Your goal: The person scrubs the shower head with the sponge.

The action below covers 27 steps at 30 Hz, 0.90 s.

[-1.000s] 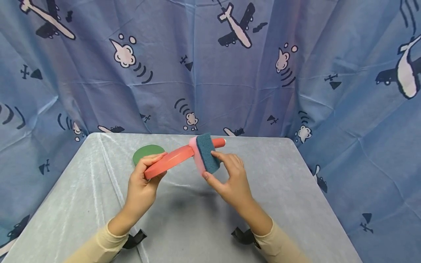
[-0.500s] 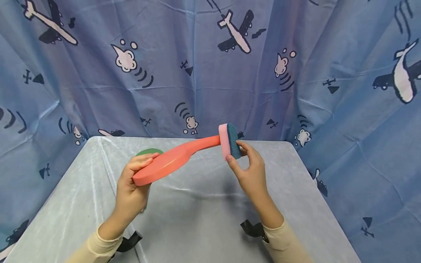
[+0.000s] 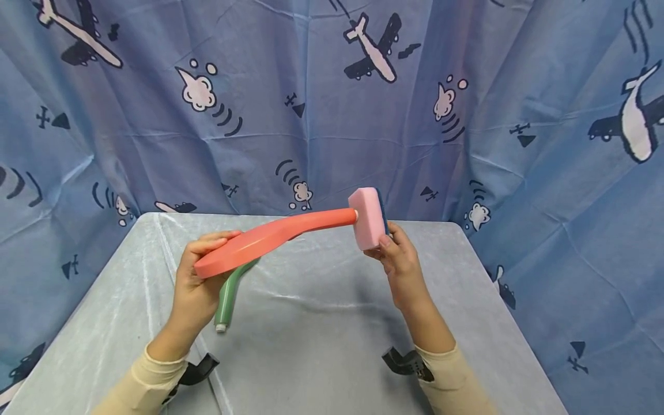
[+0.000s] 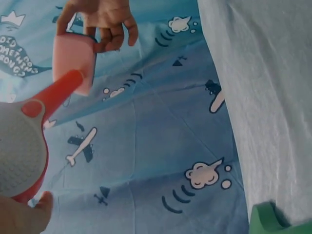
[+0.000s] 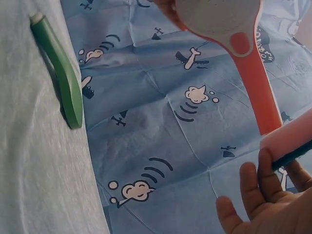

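My left hand (image 3: 194,288) grips the round head of a red shower head (image 3: 275,233), held above the table with its handle pointing right. Its pale, dotted spray face (image 4: 19,146) shows in the left wrist view. Between the thumb and fingers of my right hand (image 3: 402,268) is a two-layer sponge (image 3: 367,219), pink on one side and dark blue-green on the other. The sponge's pink side meets the handle's end. Below and behind my left hand, a green shower head (image 3: 228,300) lies on the table, its round part hidden in the head view.
A pale cloth covers the table (image 3: 311,346). Behind it and at both sides hangs a blue curtain (image 3: 249,127) printed with planes and clouds. Black straps (image 3: 199,369) sit at both wrists, by the sleeves.
The sponge has slid right along the red handle to its end and turned, so its pink face shows. My left hand has moved left, and the green shower head's handle has come into view.
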Each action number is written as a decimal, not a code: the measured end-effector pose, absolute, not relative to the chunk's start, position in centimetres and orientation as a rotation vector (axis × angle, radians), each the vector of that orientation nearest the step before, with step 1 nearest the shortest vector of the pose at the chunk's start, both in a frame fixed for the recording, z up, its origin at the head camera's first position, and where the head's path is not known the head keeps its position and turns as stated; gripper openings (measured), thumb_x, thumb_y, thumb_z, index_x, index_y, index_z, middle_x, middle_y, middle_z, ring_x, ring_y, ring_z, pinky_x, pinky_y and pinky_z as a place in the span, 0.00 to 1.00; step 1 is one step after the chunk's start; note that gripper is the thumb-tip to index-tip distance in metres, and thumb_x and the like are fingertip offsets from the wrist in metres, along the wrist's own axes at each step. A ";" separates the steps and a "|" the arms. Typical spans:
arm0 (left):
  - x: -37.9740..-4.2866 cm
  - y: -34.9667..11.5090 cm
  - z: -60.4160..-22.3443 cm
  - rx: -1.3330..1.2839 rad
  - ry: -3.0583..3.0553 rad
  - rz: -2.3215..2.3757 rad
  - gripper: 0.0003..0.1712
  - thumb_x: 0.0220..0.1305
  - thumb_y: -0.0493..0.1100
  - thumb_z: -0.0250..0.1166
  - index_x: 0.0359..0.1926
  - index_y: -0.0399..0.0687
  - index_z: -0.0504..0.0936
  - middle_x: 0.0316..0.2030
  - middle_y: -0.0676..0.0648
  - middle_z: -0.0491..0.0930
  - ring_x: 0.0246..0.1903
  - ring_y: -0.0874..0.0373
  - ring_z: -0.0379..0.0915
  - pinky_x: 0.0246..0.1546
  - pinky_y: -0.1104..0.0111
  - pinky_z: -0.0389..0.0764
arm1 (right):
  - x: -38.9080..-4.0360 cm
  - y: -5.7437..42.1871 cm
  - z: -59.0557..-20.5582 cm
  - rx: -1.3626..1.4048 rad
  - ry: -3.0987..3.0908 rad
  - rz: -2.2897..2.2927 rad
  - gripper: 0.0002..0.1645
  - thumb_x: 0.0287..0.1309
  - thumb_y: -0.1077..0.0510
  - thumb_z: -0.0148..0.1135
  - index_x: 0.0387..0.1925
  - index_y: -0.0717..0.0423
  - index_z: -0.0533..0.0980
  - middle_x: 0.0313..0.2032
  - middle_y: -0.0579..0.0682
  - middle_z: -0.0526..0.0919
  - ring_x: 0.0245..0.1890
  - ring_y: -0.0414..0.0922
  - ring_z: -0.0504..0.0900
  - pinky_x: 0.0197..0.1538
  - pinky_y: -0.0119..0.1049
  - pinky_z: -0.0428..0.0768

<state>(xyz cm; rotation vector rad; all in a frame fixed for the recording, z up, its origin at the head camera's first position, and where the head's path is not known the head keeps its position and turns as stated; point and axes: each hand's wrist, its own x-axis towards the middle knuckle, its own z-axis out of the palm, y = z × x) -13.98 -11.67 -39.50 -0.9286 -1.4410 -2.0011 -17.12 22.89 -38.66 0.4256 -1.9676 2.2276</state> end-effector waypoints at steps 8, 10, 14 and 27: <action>-14.7 -12.7 -39.3 -0.945 -1.542 -2.108 0.25 0.65 0.23 0.63 0.59 0.36 0.66 0.68 0.35 0.67 0.67 0.47 0.70 0.64 0.67 0.76 | -17.2 22.9 -38.7 0.492 -1.853 2.303 0.21 0.69 0.53 0.52 0.61 0.52 0.71 0.56 0.52 0.78 0.52 0.47 0.79 0.58 0.40 0.80; -14.8 -12.8 -39.3 -0.955 -1.499 -2.215 0.27 0.64 0.34 0.70 0.59 0.41 0.67 0.70 0.34 0.64 0.67 0.48 0.70 0.65 0.66 0.75 | -17.2 22.9 -38.8 0.498 -1.854 2.290 0.21 0.69 0.54 0.52 0.60 0.52 0.72 0.56 0.52 0.78 0.52 0.47 0.79 0.57 0.39 0.80; -15.1 -13.0 -39.4 -0.916 -1.376 -2.447 0.34 0.57 0.61 0.73 0.56 0.49 0.70 0.71 0.37 0.59 0.68 0.51 0.68 0.65 0.62 0.76 | -17.3 22.8 -38.9 0.502 -1.857 2.268 0.20 0.67 0.56 0.52 0.59 0.51 0.73 0.55 0.52 0.77 0.52 0.47 0.78 0.56 0.38 0.79; -14.6 -14.5 -38.6 -0.845 -1.372 -3.033 0.48 0.73 0.46 0.58 0.79 0.57 0.36 0.73 0.43 0.58 0.66 0.51 0.72 0.74 0.54 0.66 | -17.4 23.0 -39.0 0.431 -1.866 2.197 0.23 0.65 0.58 0.54 0.62 0.51 0.73 0.55 0.52 0.77 0.53 0.48 0.76 0.56 0.35 0.79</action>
